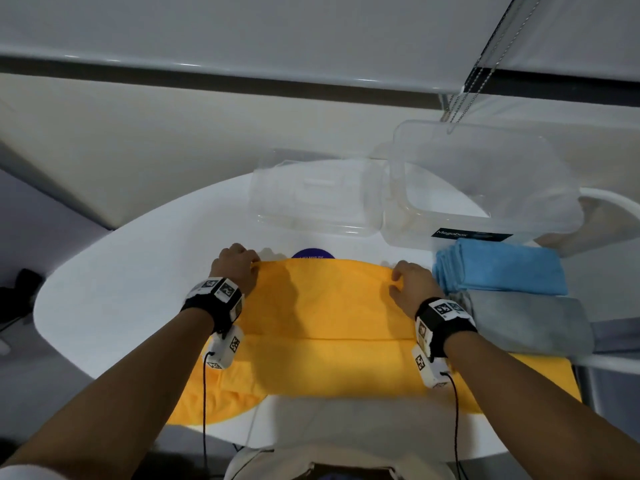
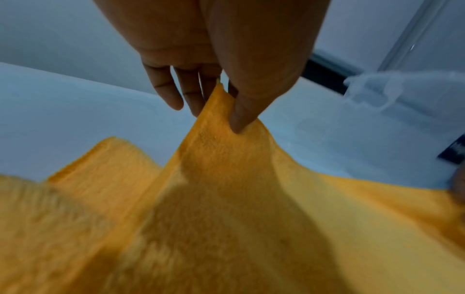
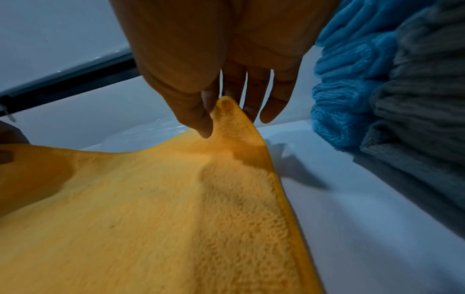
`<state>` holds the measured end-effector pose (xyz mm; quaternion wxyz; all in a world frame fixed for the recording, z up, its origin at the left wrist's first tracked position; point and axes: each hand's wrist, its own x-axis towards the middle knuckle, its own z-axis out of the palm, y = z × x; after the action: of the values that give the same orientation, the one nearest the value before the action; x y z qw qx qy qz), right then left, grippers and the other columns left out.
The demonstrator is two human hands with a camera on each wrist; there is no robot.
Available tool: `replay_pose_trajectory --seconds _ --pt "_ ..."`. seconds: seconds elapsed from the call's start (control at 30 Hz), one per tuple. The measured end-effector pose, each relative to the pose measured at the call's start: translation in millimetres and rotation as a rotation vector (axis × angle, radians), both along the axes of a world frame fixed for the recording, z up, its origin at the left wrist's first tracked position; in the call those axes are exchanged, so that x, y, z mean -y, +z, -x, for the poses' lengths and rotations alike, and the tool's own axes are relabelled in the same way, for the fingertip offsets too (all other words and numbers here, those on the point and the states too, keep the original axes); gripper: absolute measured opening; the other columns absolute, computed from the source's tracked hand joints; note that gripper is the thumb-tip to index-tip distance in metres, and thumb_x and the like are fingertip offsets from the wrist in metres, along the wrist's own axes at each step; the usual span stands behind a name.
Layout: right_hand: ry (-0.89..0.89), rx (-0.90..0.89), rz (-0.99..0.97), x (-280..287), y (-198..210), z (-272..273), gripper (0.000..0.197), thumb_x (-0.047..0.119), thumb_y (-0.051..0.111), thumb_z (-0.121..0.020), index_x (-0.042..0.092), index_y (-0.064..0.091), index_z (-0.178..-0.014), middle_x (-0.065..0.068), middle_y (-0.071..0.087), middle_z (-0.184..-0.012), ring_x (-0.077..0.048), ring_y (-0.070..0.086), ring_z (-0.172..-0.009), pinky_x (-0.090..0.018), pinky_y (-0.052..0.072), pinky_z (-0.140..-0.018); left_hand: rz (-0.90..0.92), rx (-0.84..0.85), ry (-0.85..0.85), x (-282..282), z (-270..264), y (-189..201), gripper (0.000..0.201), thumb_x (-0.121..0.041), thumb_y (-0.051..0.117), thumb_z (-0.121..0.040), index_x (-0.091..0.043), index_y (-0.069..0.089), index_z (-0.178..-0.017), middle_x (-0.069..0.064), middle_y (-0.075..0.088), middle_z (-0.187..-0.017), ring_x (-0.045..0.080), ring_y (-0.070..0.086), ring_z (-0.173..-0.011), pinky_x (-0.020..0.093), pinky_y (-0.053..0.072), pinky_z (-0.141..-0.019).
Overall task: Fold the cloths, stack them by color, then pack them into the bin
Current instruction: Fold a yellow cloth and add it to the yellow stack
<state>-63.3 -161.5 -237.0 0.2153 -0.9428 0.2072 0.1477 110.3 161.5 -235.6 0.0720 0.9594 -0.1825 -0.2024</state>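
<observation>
A yellow cloth (image 1: 322, 306) lies spread over the middle of the white table (image 1: 114, 289), on top of more yellow fabric near the front edge. My left hand (image 1: 239, 263) pinches its far left corner (image 2: 216, 111) between thumb and fingers. My right hand (image 1: 407, 284) pinches the far right corner (image 3: 226, 113) the same way, both corners raised a little off the table. A folded blue stack (image 1: 502, 270) and a folded grey stack (image 1: 526, 323) sit to the right. The clear bin (image 1: 485, 188) stands behind them.
A clear lid (image 1: 311, 199) lies at the back of the table, left of the bin. A purple round sticker (image 1: 313, 253) shows past the cloth's far edge. Blind cords (image 1: 478, 67) hang at the back right. The blue stack (image 3: 352, 89) sits close to my right hand.
</observation>
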Motion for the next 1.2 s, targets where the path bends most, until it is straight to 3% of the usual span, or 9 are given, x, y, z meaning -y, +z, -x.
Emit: replay_pose_trajectory --seconds 0.07,0.17,0.3,0.43,0.7,0.8,0.9,1.07,1.2 --pt "-0.002 0.055 -0.061 5 7 9 0.021 0.016 0.056 -0.089 0.019 0.049 -0.109 -0.004 0.059 -0.095 -0.024 0.057 -0.09 -0.033 0.048 -0.072 0.153 0.042 -0.003 -10 7 10 0.023 -0.021 0.054 -0.093 -0.018 0.064 -0.113 0.007 0.057 -0.119 0.029 0.053 -0.11 0.044 0.048 -0.091" --pt "0.074 0.107 -0.083 8 9 25 0.025 0.011 0.057 -0.087 0.02 0.057 -0.11 -0.002 0.061 -0.096 -0.023 0.057 -0.092 -0.034 0.049 -0.077 0.259 0.079 -0.094 -29 22 22 0.018 -0.013 0.058 -0.09 -0.017 0.066 -0.105 0.005 0.062 -0.103 0.028 0.057 -0.096 0.043 0.05 -0.083" --pt "0.226 0.017 -0.016 3 2 47 0.02 0.006 0.057 -0.087 0.019 0.069 -0.095 -0.003 0.059 -0.109 -0.024 0.048 -0.107 -0.035 0.042 -0.092 0.24 0.123 -0.228 -54 49 24 0.015 -0.004 0.066 -0.083 -0.015 0.07 -0.092 0.007 0.067 -0.093 0.031 0.059 -0.086 0.041 0.051 -0.073" --pt "0.276 -0.118 0.029 -6 -7 69 0.024 0.016 0.054 -0.092 0.023 0.071 -0.108 0.002 0.054 -0.124 -0.021 0.042 -0.116 -0.033 0.04 -0.097 0.188 0.08 -0.279 -74 69 10 0.022 0.003 0.071 -0.075 -0.016 0.075 -0.085 0.008 0.069 -0.093 0.036 0.062 -0.09 0.046 0.054 -0.072" --pt "0.281 -0.222 0.14 -16 -1 86 0.035 0.028 0.05 -0.093 0.027 0.066 -0.124 0.005 0.046 -0.139 -0.022 0.037 -0.123 -0.029 0.035 -0.1 -0.053 -0.035 -0.25 -71 92 10 0.032 -0.017 0.048 -0.094 -0.032 0.068 -0.114 -0.005 0.057 -0.128 0.024 0.045 -0.121 0.041 0.038 -0.097" --pt "0.296 -0.19 0.237 -29 5 86 0.043 0.037 0.051 -0.088 0.022 0.059 -0.127 0.003 0.038 -0.141 -0.022 0.033 -0.129 -0.036 0.031 -0.103 -0.054 -0.039 -0.184 -71 99 14 0.024 -0.038 0.05 -0.094 -0.037 0.066 -0.111 -0.007 0.05 -0.131 0.021 0.043 -0.121 0.042 0.035 -0.099" --pt "0.353 -0.119 0.122 -42 -2 89 0.057 0.032 0.055 -0.087 0.02 0.041 -0.141 -0.005 0.022 -0.156 -0.025 0.022 -0.142 -0.037 0.028 -0.113 -0.045 -0.049 -0.055 -74 105 17 0.027 -0.053 0.058 -0.087 -0.038 0.065 -0.109 -0.003 0.041 -0.133 0.024 0.046 -0.118 0.042 0.042 -0.097" --pt "0.445 -0.227 0.079 -50 -14 100 0.068 0.031 0.059 -0.087 0.023 0.029 -0.147 -0.003 0.003 -0.161 -0.025 0.013 -0.147 -0.038 0.033 -0.112 -0.011 -0.229 0.063 -77 115 13 0.028 -0.036 0.061 -0.091 -0.031 0.057 -0.118 0.008 0.036 -0.131 0.027 0.057 -0.094 0.035 0.048 -0.09" --pt "0.437 -0.21 0.112 -49 -13 106 0.066 0.032 0.059 -0.086 0.024 0.03 -0.145 -0.003 0.005 -0.16 -0.025 0.014 -0.145 -0.038 0.039 -0.106 0.031 -0.16 0.081 -69 115 12 0.021 -0.024 0.058 -0.094 -0.023 0.063 -0.114 0.011 0.047 -0.12 0.028 0.055 -0.098 0.032 0.045 -0.091"
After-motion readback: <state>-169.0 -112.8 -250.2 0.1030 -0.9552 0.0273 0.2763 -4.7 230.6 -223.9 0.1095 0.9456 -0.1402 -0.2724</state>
